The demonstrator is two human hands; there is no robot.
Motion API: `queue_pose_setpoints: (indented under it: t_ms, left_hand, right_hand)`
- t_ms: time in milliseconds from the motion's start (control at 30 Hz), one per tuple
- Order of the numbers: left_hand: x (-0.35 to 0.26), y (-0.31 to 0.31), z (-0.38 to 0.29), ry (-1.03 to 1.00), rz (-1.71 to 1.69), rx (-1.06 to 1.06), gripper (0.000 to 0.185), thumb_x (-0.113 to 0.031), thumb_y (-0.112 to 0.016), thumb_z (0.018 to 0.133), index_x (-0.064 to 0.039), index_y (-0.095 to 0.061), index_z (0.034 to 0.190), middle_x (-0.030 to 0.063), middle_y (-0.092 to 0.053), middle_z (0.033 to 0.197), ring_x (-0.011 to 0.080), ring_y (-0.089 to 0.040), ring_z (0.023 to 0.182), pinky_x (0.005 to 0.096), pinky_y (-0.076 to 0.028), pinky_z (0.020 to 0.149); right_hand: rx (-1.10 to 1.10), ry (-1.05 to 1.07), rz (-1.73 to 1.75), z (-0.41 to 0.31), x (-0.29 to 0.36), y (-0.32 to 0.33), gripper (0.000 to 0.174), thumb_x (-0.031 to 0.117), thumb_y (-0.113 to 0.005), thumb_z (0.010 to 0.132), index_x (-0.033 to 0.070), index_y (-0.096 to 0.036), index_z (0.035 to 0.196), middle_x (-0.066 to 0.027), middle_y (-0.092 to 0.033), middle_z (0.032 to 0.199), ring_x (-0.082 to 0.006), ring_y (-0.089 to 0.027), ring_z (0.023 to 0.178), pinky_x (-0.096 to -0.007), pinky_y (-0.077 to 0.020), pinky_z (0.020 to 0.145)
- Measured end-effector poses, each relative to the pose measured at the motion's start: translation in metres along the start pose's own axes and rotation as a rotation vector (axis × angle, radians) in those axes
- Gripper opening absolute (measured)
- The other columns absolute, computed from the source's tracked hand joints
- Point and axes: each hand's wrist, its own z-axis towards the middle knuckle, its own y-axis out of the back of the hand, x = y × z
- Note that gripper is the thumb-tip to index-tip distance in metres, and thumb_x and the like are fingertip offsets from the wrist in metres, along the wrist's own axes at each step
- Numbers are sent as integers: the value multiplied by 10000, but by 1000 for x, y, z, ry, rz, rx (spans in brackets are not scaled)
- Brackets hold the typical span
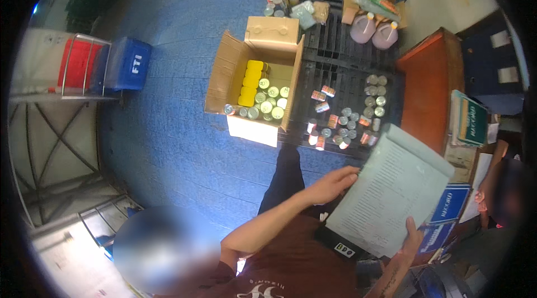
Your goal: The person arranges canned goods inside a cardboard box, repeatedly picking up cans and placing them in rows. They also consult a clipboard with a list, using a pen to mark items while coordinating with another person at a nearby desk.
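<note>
My left hand (335, 184) grips the left edge of a clipboard's stack of written sheets (390, 193), fingers partly hidden behind it. At the lower right edge of the sheets, my right hand (411, 241) holds on with the thumb on top. The upper sheets are folded over the far end. Beyond the papers, several small cans (344, 121) stand or lie on a black plastic pallet (327, 52). Left of these, an open cardboard box (293, 88) holds silver-topped cans (266, 107) and yellow-lidded containers (251, 78).
Far back are more cans (280, 0), plastic packs (304, 13) and two jugs (363, 29) beside a small carton (350, 4). Record books (472, 124) lie on a desk at right, near another person (488, 189). A blue bin (130, 63) stands at left. Another person is at lower left.
</note>
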Motion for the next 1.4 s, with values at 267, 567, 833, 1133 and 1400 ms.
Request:
queue_pose_setpoints:
  t_ms: [267, 567, 833, 1133, 1400]
  left_hand:
    - [16, 478, 149, 8, 997, -858, 314, -262, -551, 986, -70, -679, 1199, 206, -743, 1019, 396, -718, 981, 477, -559, 838]
    - [56, 659, 256, 97, 1545, -648, 482, -113, -588, 876, -13, -543, 1346, 313, -674, 1148, 467, -639, 1111, 532, -508, 993]
    - [90, 647, 226, 142, 1411, -797, 478, -100, -581, 884, -74, -587, 1361, 276, -672, 1171, 440, -640, 1124, 502, -522, 977]
    - [104, 620, 203, 265, 1307, -808, 478, -90, -553, 850, -24, -632, 1317, 286, -682, 1206, 452, -651, 1135, 498, -516, 1003]
    - [117, 620, 177, 354, 1247, -812, 450, -149, -536, 876, -48, -651, 1300, 293, -701, 1143, 477, -663, 1090, 545, -520, 970]
  right_hand:
    - [-401, -225, -525, 52, -148, -107, 663, 179, -747, 951, -108, -426, 1456, -198, -570, 1416, -312, -606, 1163, -450, -471, 1039]
    - [-78, -165, -1142, 74, -226, -199, 468, 284, -652, 990, -108, -623, 1246, -271, -699, 1064, -385, -665, 964, -485, -494, 839]
    - [-174, -317, -1089, 75, -213, -215, 463, 247, -665, 1003, -115, -607, 1287, -249, -699, 1139, -307, -644, 1065, -430, -487, 941]
    - [-393, -334, -806, 84, -199, -231, 489, 275, -689, 1012, -109, -602, 1303, -238, -648, 1220, -291, -614, 1094, -422, -493, 955]
    - [-251, -276, -781, 85, -200, -230, 442, 251, -679, 1018, -85, -623, 1301, -224, -593, 1240, -306, -589, 1142, -427, -494, 963]
